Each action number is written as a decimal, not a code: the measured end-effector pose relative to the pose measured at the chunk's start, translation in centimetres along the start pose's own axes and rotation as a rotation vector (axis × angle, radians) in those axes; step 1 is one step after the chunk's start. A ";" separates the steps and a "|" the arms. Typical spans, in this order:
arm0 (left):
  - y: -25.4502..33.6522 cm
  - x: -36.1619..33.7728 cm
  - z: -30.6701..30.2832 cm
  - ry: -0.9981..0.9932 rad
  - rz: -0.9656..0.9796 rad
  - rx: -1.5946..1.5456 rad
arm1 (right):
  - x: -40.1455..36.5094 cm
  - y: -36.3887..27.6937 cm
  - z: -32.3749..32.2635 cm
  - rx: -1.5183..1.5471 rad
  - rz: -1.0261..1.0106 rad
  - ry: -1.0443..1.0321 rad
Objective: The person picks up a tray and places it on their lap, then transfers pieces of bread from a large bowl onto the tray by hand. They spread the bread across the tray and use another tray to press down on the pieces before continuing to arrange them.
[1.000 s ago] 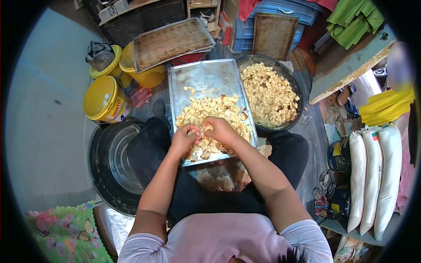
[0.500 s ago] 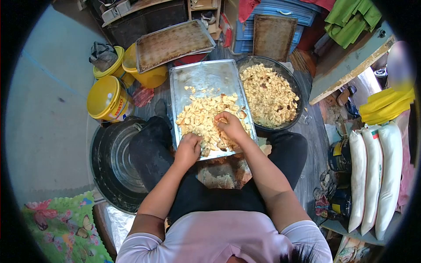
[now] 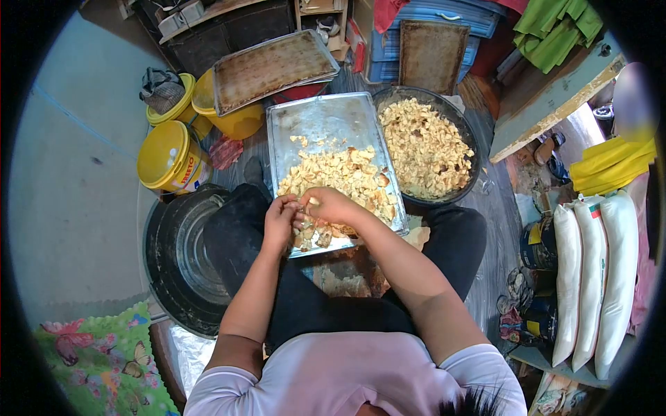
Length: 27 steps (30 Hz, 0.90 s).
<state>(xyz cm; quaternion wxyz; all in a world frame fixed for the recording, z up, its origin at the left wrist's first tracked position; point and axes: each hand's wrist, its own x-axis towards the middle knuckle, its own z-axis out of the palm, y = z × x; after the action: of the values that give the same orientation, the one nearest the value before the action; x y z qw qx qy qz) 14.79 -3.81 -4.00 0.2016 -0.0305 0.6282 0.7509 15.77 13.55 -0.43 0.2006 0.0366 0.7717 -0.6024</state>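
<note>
A metal baking tray [image 3: 316, 121] lies between my knees, its near half covered with torn pale bread pieces [image 3: 340, 170], some with brown crust. My left hand [image 3: 281, 218] is over the tray's near left corner, fingers curled in a pinch around what looks like a bread piece, mostly hidden. Against its fingertips, my right hand [image 3: 329, 206] pinches a small pale bit of bread. Darker, crustier bits lie on the tray just below both hands. Right of the tray stands a round black basin [image 3: 474, 163] heaped with similar bread pieces.
An empty black tub [image 3: 163, 277] sits by my left knee. Yellow buckets [image 3: 163, 156] and stacked baking trays [image 3: 274, 69] stand behind it. Another tray [image 3: 433, 55] leans on blue drawers [image 3: 451, 17]. Full white sacks [image 3: 590, 277] are at the right, below a door edge [image 3: 555, 107].
My right hand has moved left and toward me, from the middle of the bread pile to my left hand. My left hand has shifted slightly left and up, and the fingertips now meet.
</note>
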 end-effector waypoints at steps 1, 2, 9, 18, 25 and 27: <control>0.6 -0.2 0.0 0.009 -0.029 -0.031 | 0.2 0.4 0.3 -0.055 -0.057 -0.016; 0.5 -0.1 -0.1 0.011 -0.030 -0.029 | 0.3 0.8 0.6 -0.109 -0.114 -0.032; -0.6 -0.4 -0.3 0.000 0.226 0.452 | -1.1 1.0 -0.8 0.126 -0.061 0.132; 0.4 -2.1 1.0 -0.213 0.663 1.160 | -4.9 3.5 -0.5 -0.229 -0.324 0.125; -0.2 -4.2 2.4 -0.281 0.814 1.236 | -7.3 5.6 0.3 -0.443 -0.362 0.176; -1.0 -4.6 2.4 -0.369 0.750 1.357 | -7.5 6.1 0.1 -0.443 -0.351 0.201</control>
<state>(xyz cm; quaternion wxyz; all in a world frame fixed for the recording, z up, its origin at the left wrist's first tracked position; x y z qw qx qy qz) 19.86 -2.61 -3.02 0.0110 0.4372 0.8731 0.2153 24.54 16.47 -3.35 0.0193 -0.0825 0.8948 -0.4383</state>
